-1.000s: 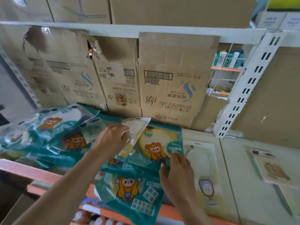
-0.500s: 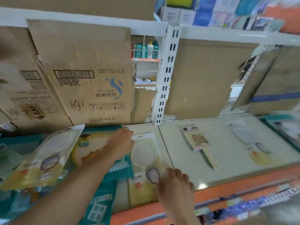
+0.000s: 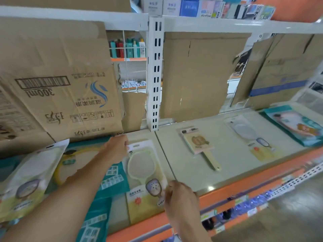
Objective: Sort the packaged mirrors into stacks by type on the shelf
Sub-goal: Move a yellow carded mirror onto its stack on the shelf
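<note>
Nearest: right hand [image 3: 181, 198], fingers closed in a pinch on the lower right edge of the green-rimmed mirror pack [image 3: 143, 173], which lies flat on the shelf deck [image 3: 227, 154] near the front lip.
Next: left hand [image 3: 117, 149], fingers curled onto the same pack's top left corner, beside the hang slot.
Change: a second ago, hands on other packs; now both ends gripped. Probably about to be lifted toward its own type.
Left: matching clear pack [image 3: 29, 180], held aloft a second ago, now lying on the teal packs [image 3: 106, 182].
Farther right, view swung that way since: wooden-handled mirror [image 3: 197, 145], second clear pack [image 3: 253, 137], far teal pack [image 3: 297, 126].
Behind: cardboard sheets [image 3: 70, 84].
</note>
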Available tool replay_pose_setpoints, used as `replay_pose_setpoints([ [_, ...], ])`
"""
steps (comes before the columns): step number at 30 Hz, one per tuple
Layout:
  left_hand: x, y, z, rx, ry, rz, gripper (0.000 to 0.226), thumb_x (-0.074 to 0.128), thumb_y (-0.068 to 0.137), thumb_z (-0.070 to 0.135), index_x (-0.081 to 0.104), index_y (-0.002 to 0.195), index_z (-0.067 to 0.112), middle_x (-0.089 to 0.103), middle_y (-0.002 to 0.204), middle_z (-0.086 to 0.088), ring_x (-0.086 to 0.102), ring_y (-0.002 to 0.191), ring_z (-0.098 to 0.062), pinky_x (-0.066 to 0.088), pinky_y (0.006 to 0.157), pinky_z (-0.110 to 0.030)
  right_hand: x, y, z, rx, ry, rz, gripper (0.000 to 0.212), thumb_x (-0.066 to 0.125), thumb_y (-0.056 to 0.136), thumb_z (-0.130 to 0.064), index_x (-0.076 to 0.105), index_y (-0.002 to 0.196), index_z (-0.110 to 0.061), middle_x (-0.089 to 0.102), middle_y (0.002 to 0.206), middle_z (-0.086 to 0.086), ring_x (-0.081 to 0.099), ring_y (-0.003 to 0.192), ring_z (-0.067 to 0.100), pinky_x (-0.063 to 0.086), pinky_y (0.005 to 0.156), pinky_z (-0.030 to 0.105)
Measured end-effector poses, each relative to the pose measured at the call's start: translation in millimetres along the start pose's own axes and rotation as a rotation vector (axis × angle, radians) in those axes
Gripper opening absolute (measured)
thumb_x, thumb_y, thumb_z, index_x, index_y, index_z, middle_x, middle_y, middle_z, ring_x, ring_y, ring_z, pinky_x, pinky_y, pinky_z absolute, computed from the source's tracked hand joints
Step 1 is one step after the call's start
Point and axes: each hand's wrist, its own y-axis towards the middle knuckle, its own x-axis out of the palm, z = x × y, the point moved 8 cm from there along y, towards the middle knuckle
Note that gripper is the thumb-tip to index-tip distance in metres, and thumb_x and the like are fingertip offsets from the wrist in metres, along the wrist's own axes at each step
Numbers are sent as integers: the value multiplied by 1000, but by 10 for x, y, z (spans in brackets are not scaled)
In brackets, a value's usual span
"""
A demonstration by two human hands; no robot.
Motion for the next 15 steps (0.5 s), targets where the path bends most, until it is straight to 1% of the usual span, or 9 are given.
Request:
replay_pose_setpoints([
  [3, -65, -7, 10, 7, -50, 34, 11, 54, 93, 26, 49, 83, 26, 57, 97, -2, 55, 88, -20, 47, 78, -37, -75, 14, 9, -15, 32, 32, 16, 39, 97, -29, 54, 97, -25, 61, 96, -8, 59, 93, 15, 45, 85, 34],
  [6, -170, -15, 71, 28, -84, 77, 8, 54, 94, 25, 51, 86, 24, 57, 96, 0, 54, 84, -15, 42, 68, -30, -141, 42, 39, -27, 34, 60, 14, 36, 98, -26, 48, 94, -24, 60, 96, -7, 59, 89, 16, 47, 83, 34],
  [8, -224, -21, 120, 41, -86, 93, 7, 54, 94, 25, 52, 88, 23, 56, 95, 1, 53, 82, -14, 39, 64, -28, -175, 54, 57, -22, 17, 69, 12, 32, 99, -26, 43, 93, -25, 64, 94, -7, 61, 87, 17, 45, 79, 33],
  [11, -245, -8, 165, 62, -122, 94, 6, 55, 94, 24, 53, 90, 20, 58, 95, -1, 55, 80, -14, 41, 65, -29, -227, 41, 56, -10, -1, 79, 14, 31, 100, -25, 45, 103, -26, 67, 96, -9, 63, 90, 17, 40, 78, 32],
  [13, -230, -5, 195, 77, -156, 87, 5, 55, 94, 23, 54, 90, 20, 60, 95, -1, 55, 76, -12, 40, 61, -27, -273, 9, 68, -1, -4, 93, 15, 32, 100, -24, 46, 105, -25, 68, 96, -10, 63, 91, 16, 38, 76, 32],
  [15, -214, -9, 256, 99, -197, 86, 5, 57, 93, 21, 56, 89, 19, 61, 95, -1, 54, 72, -10, 37, 55, -23, -318, -33, 92, 1, 7, 102, 12, 34, 99, -21, 45, 100, -26, 66, 87, -9, 62, 86, 16, 37, 72, 32],
])
